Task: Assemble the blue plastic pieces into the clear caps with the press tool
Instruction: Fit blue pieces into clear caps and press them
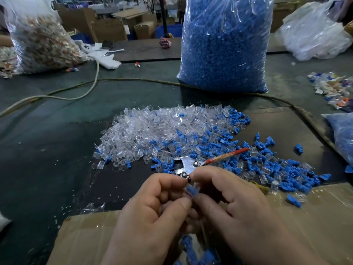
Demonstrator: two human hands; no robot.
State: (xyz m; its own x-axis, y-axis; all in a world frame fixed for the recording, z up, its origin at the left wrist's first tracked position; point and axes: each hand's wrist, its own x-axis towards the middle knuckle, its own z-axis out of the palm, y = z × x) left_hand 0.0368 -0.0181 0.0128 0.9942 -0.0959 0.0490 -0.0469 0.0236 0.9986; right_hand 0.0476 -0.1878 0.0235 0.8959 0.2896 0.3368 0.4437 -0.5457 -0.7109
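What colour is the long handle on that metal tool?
The handle is red-orange, seen in the head view.

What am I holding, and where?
A blue piece with a clear cap, pinched by its sides between the left hand and right hand.

Both hands meet at the centre, backs toward the camera, forearms entering from the lower edge. The left hand (152, 211) and right hand (235, 203) have curled fingers, and their thumb and forefinger tips converge to pinch a blue piece (191, 189) between them.
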